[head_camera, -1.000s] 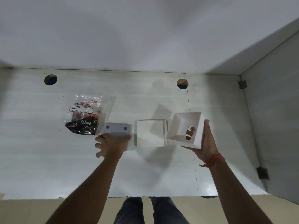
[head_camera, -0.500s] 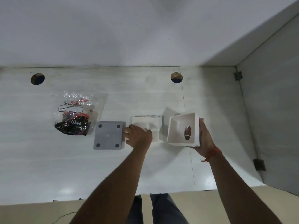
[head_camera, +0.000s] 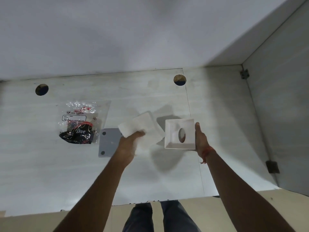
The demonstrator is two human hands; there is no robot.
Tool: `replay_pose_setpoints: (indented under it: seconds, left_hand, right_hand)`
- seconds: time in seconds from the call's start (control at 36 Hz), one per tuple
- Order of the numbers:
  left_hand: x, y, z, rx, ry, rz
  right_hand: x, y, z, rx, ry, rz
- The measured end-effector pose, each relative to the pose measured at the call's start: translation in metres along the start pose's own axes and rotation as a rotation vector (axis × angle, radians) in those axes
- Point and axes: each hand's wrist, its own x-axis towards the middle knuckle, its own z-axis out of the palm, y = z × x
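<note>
My right hand holds a white square box by its right side, its hollow side facing me, with a round hole in its far wall. My left hand grips a white stack of tissues and holds it tilted just above the table, to the left of the box. The stack is blurred by motion. A grey square plate with corner holes lies flat on the table, partly under my left hand.
A clear plastic bag printed "Big Tissue" with a dark Dove wrapper inside lies at the left. Two round cable holes pierce the white table near the back wall. A side panel stands at the right.
My left hand left the grey plate, moved right to the tissue stack and lifted it off the table, tilted. My right hand has kept the box upright, slightly nearer the stack.
</note>
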Motion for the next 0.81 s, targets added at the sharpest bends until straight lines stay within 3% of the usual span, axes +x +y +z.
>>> replay_pose_setpoints:
  seconds: [0.14,0.31,0.39,0.47,0.53,0.58,0.64,0.69,0.81]
  left_hand:
    - [-0.029,0.003,-0.021,-0.184,-0.168,-0.119]
    - [-0.042,0.002,-0.02,-0.054,-0.18,-0.101]
    - [-0.041,0.001,-0.018,-0.034,-0.184,-0.079]
    - [-0.041,-0.001,-0.016,-0.022,-0.208,-0.07]
    - [-0.041,0.0,-0.014,-0.022,-0.236,-0.079]
    - [-0.04,-0.002,-0.012,0.004,-0.244,-0.087]
    - [-0.038,-0.003,-0.007,0.099,-0.213,-0.07]
    - [-0.036,-0.005,-0.001,0.237,-0.156,0.003]
    - [-0.034,-0.007,0.009,0.346,-0.055,0.124]
  right_hand:
    - [-0.01,0.0,0.037,-0.203,0.056,-0.036]
    - [-0.03,-0.004,0.073,-0.527,0.06,-0.122]
    - [-0.037,-0.004,0.076,-0.724,0.192,-0.299]
    - [-0.055,-0.006,0.075,-0.475,0.253,-0.449]
    - [-0.069,-0.012,0.074,-0.128,0.114,-0.4]
    - [-0.086,-0.016,0.075,0.065,-0.09,-0.23]
    - [-0.093,-0.012,0.079,0.076,-0.193,-0.163]
    - [-0.095,-0.007,0.085,0.039,-0.221,-0.224]
    - [-0.096,-0.002,0.096,-0.139,-0.077,-0.291]
